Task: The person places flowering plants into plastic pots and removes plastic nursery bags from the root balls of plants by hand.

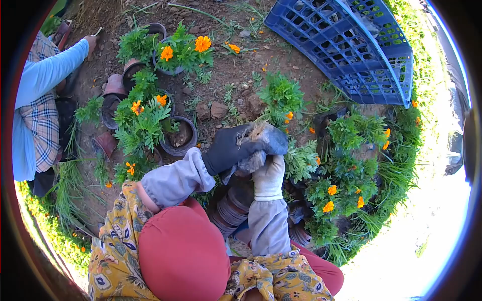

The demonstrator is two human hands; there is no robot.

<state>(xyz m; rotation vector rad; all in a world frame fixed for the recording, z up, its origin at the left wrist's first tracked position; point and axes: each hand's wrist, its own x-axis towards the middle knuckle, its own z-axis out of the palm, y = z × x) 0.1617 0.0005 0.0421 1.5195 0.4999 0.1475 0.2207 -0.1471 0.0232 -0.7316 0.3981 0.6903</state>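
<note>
A marigold seedling (282, 98) with green leaves and an orange bloom is held in front of me, leaning away. Grey plastic (275, 140), which looks like a grow bag, is crumpled around its base, and pale dry roots or straw (258, 131) stick out on top. My left hand (231, 149), in a dark glove, is closed on the bag from the left. In a white glove, my right hand (269, 178) grips it from below; its fingertips are partly hidden. Beneath my hands stands a stack of nested pots (232, 210).
Potted marigolds (143, 118) and an open pot (179, 136) stand to the left. More marigolds (346, 175) grow or stand at right. A blue plastic crate (346, 50) is tilted at the upper right. A co-worker's sleeve (50, 72) shows at far left.
</note>
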